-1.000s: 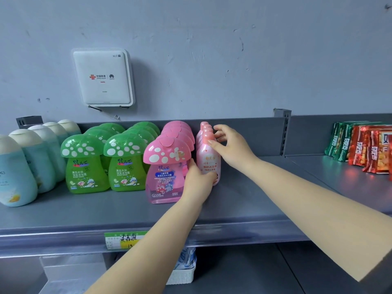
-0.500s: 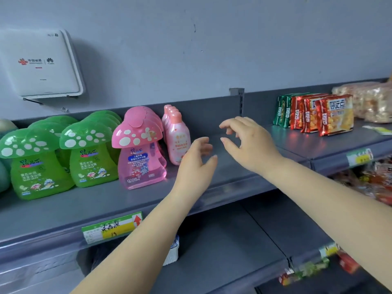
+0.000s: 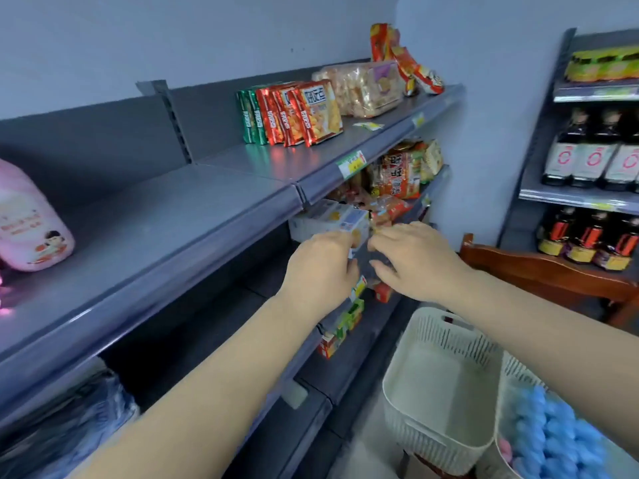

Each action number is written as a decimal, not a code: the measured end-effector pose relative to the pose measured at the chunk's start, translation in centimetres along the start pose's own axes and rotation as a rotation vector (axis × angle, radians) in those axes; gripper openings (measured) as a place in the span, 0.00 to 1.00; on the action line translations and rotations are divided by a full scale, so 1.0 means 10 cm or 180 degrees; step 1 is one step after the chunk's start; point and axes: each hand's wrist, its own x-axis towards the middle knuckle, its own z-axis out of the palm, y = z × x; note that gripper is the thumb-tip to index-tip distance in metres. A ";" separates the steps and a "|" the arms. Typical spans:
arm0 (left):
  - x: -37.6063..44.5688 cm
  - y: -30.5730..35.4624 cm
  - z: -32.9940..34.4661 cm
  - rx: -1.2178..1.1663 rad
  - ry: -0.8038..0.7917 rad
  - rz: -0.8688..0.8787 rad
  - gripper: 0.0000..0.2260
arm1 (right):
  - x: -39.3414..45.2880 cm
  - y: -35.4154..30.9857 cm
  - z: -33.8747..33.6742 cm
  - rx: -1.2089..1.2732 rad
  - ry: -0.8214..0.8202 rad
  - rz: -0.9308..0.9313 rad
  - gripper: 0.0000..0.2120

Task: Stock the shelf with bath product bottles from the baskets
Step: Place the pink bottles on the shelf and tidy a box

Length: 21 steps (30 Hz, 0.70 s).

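Left grip [image 3: 320, 269]: fingers loosely curled, holding nothing
Right grip [image 3: 415, 261]: relaxed, empty
Baskets: 5 o'clock, 1 empty [image 3: 446, 385], 1 with blue bottles [image 3: 549, 440]
Shelf [image 3: 166, 219]: pink bottle [image 3: 27, 223] at 9 o'clock

There is a single view, from a camera worn on the person's head. It looks forward and down, turned toward the right along the grey shelf [image 3: 193, 216], whose boards run away toward the far corner of the wall. It sits close: both forearms reach in from the bottom edge, and the white basket [image 3: 435, 392] stands low at the right, seen from above.
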 end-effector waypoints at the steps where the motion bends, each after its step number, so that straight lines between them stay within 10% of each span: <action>1: 0.04 0.09 0.14 0.0022 -0.0115 0.0086 0.12 | -0.15 0.10 0.05 -0.0036 -0.0072 0.0073 0.06; 12: 0.28 1.27 1.87 -0.0440 -0.1499 0.0574 0.12 | -1.76 1.06 0.57 0.0197 -0.1323 0.1321 0.15; 21: -0.04 1.85 3.42 -0.0999 -0.2908 -0.0098 0.14 | -2.97 1.37 1.60 0.1014 -0.2166 0.2271 0.16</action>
